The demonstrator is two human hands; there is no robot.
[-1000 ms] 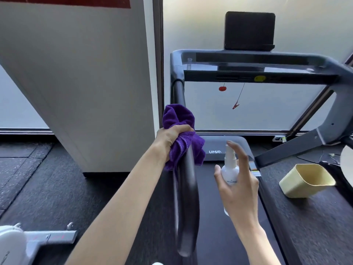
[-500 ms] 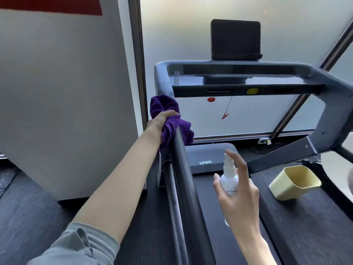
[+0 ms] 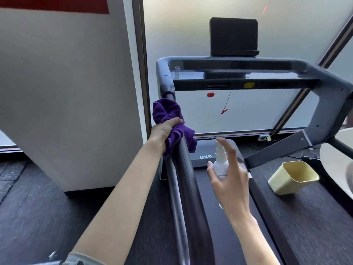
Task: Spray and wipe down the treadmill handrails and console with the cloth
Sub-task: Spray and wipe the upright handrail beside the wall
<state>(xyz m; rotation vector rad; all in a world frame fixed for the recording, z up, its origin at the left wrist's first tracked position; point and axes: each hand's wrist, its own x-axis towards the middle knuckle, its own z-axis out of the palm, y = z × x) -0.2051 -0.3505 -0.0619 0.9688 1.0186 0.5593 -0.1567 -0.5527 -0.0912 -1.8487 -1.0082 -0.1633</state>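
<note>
Head view, single frame.

Left hand [image 3: 164, 131]: fingers curled around a bunched purple cloth [image 3: 172, 119], which is wrapped over the left handrail [image 3: 188, 180]. Cloth and hand sit at the far end of the rail, just below the point where the dark rail meets the grey corner of the console frame [image 3: 238, 63]. Part of the cloth hangs off the rail toward 3 o'clock.

Right hand [image 3: 232, 180]: gripping a small white spray bottle [image 3: 220, 165] upright, thumb on the near side of the body, index finger raised and arched over the nozzle top. Whether the finger presses the pump, cannot tell. Bottle is at 4 o'clock from the cloth, near but not touching the rail, above the treadmill belt [image 3: 208, 217].

Console: a dark tablet-like screen [image 3: 233, 36] stands on the top bar at 12 o'clock. A yellow button [image 3: 248, 85] sits on the front edge of the console shelf; a red safety key [image 3: 210, 94] and a red clip [image 3: 223, 111] on a cord hang below it.

Surroundings: a pale yellow tub [image 3: 292, 177] lies tilted on the dark floor at 3 o'clock from the bottle. White wall panel [image 3: 66, 83] at 9 o'clock; frosted window [image 3: 286, 25] behind the treadmill.
</note>
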